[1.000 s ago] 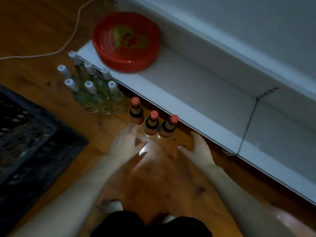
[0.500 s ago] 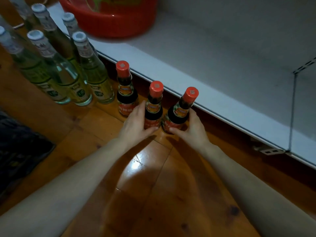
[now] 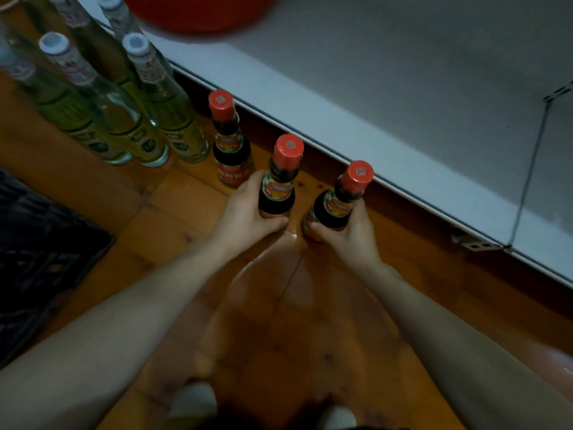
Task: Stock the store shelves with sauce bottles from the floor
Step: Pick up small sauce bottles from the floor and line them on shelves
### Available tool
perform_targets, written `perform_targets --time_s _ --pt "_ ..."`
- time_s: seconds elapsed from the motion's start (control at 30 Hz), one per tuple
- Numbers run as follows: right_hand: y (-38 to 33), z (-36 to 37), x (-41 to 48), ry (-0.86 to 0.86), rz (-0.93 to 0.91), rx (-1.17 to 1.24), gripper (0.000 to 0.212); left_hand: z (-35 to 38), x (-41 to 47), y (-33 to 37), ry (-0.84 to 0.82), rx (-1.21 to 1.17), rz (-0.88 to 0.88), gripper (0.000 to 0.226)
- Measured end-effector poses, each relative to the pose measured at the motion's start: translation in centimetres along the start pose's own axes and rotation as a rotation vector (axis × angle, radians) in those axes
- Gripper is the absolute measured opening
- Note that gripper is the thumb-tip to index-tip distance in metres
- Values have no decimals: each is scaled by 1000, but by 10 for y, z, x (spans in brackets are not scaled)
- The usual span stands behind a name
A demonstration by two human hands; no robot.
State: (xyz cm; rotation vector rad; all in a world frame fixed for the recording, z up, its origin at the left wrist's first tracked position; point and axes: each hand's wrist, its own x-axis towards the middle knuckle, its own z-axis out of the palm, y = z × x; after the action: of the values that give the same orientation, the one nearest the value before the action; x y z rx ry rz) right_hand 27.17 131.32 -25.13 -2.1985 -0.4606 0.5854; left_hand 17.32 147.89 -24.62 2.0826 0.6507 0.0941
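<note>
We are at pickup: the left hand (image 3: 248, 209) clasps one sauce bottle (image 3: 280, 184), the right hand (image 3: 352, 235) clasps a second bottle (image 3: 339, 201) — both just in front of the shelf (image 3: 403, 97) edge. Next, we judge, lift both upright onto the shelf — a third bottle (image 3: 230, 141) waits beside that edge.

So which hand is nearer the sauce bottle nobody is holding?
Left: the left hand is just right of that bottle; the right hand is farther right.
</note>
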Motion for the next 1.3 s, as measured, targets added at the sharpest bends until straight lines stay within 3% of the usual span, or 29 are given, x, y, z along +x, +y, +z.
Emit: perform_targets --time_s 0.33,0.47,0.67,1.03,1.3 --pt "-139 -119 -129 -83 125 77 66 -117 -125 167 -108 -23 -168 76" --pt "-215 -179 -174 -134 113 90 68 -169 -168 245 -130 -46 -146 69" --pt "-320 -260 -228 -121 59 113 60 -239 -211 351 -97 -60 -135 81" --pt "-467 -384 -334 162 -16 110 61 -360 -261 525 -175 84 165 78" --pt "-518 -493 -422 372 -20 51 61 -373 -295 638 -224 156 431 88"
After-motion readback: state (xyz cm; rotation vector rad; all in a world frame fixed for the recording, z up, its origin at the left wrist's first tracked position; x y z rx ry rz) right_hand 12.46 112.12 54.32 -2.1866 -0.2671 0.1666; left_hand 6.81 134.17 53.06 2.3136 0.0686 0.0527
